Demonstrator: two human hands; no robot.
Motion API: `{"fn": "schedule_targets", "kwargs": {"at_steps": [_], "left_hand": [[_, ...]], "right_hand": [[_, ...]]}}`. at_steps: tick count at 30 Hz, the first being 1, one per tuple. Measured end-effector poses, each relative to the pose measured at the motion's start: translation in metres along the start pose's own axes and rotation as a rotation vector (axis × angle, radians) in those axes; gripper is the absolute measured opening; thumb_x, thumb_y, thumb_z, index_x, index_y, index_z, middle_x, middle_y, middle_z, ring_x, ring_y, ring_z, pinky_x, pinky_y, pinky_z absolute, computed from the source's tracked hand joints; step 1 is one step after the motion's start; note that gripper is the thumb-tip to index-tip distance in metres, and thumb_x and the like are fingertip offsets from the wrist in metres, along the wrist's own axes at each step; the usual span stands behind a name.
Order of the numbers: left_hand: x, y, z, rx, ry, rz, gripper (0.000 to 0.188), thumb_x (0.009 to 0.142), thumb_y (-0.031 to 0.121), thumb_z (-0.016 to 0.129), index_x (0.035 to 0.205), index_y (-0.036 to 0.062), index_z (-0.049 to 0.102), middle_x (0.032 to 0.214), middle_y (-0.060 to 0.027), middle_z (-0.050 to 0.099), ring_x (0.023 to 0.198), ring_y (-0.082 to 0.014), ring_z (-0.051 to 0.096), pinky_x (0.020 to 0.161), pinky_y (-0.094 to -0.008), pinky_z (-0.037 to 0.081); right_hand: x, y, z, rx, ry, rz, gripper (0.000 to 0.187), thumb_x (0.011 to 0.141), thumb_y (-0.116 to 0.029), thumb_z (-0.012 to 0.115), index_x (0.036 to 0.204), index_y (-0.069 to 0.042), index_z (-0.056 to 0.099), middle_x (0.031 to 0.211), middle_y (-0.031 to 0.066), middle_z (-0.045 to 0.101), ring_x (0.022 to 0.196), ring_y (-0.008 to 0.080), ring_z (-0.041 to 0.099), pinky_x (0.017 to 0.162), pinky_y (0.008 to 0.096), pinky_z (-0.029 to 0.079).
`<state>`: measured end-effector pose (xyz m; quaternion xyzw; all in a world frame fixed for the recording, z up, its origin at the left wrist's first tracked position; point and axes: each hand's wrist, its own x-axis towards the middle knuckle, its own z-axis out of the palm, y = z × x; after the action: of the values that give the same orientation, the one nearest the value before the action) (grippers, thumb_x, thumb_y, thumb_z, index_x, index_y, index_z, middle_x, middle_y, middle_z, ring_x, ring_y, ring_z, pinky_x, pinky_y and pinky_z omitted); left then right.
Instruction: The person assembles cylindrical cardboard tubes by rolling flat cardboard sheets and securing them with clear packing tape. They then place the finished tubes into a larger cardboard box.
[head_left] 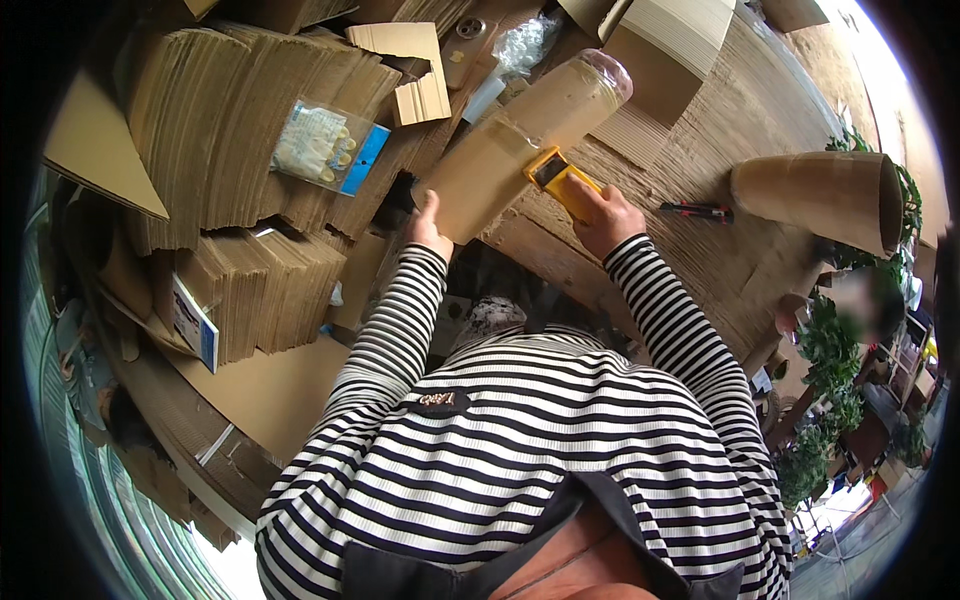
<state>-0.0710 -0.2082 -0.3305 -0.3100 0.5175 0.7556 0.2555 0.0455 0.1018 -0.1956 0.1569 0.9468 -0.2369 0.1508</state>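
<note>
A long brown cardboard tube [480, 165] lies slantwise in front of me, its far end wrapped in clear film. My left hand [430, 232] grips the near end, thumb up along the side and the other fingers hidden. In my right hand [608, 218] is a yellow hand tool [570, 186] with a dark inset face; its exact kind is unclear. The tool's front end meets the tube's right side, about midway along. A red and black utility knife [697, 210] rests on the wooden tabletop [690, 265] to the right of that hand.
Stacks of folded cardboard [200, 120] fill the left side, with a clear packet [325, 145] on them. A second cardboard tube [820, 200] lies at the right. Cardboard sheets [660, 75] and crumpled clear plastic [525, 45] are at the back. Green foliage [830, 380] hangs beyond the table's right edge.
</note>
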Motion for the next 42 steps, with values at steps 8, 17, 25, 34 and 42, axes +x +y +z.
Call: {"fn": "schedule_targets", "kwargs": {"at_steps": [8, 17, 25, 34, 42], "left_hand": [[-0.018, 0.001, 0.034, 0.027, 0.177, 0.032, 0.050, 0.093, 0.025, 0.073, 0.135, 0.0054, 0.056, 0.133, -0.0096, 0.061, 0.119, -0.0282, 0.058, 0.104, -0.0479, 0.047], [0.000, 0.008, 0.028, -0.018, 0.264, -0.144, 0.047, 0.091, 0.029, 0.074, 0.132, 0.0106, 0.059, 0.125, -0.0101, 0.065, 0.113, -0.0300, 0.063, 0.097, -0.0519, 0.052], [-0.008, 0.020, 0.035, -0.004, 0.223, -0.159, 0.049, 0.092, 0.031, 0.074, 0.133, 0.0108, 0.058, 0.128, -0.0099, 0.064, 0.114, -0.0306, 0.062, 0.099, -0.0520, 0.052], [-0.048, 0.018, 0.042, 0.249, 0.125, 0.094, 0.066, 0.083, 0.038, 0.082, 0.129, -0.0027, 0.057, 0.122, -0.0156, 0.064, 0.110, -0.0274, 0.063, 0.095, -0.0429, 0.054], [-0.086, -0.057, -0.011, -0.099, -0.410, -0.283, 0.057, 0.088, 0.025, 0.078, 0.137, 0.0095, 0.053, 0.137, -0.0053, 0.057, 0.130, -0.0241, 0.051, 0.108, -0.0441, 0.044]], "right_hand": [[-0.013, 0.009, -0.002, -0.027, 0.134, -0.089, 0.075, 0.075, -0.022, 0.074, 0.145, -0.037, 0.049, 0.093, 0.0110, 0.057, 0.075, 0.0314, 0.065, 0.069, 0.0433, 0.056], [-0.052, 0.042, 0.000, -0.143, -0.049, -0.011, 0.076, 0.076, -0.027, 0.074, 0.146, -0.038, 0.047, 0.094, 0.0112, 0.058, 0.080, 0.0299, 0.066, 0.070, 0.0435, 0.056], [0.070, -0.031, -0.018, -0.210, -0.438, 0.154, 0.054, 0.087, -0.022, 0.054, 0.140, -0.034, 0.055, 0.110, 0.0111, 0.071, 0.105, 0.0293, 0.069, 0.085, 0.0433, 0.057], [0.049, 0.006, -0.019, -0.157, -0.387, 0.213, 0.054, 0.082, -0.039, 0.063, 0.136, -0.031, 0.060, 0.110, 0.0125, 0.072, 0.102, 0.0313, 0.069, 0.087, 0.0425, 0.056], [-0.063, 0.081, -0.039, -0.046, -0.120, 0.228, 0.054, 0.083, -0.031, 0.071, 0.136, -0.030, 0.060, 0.101, 0.0154, 0.068, 0.093, 0.0330, 0.068, 0.082, 0.0416, 0.056]]}}
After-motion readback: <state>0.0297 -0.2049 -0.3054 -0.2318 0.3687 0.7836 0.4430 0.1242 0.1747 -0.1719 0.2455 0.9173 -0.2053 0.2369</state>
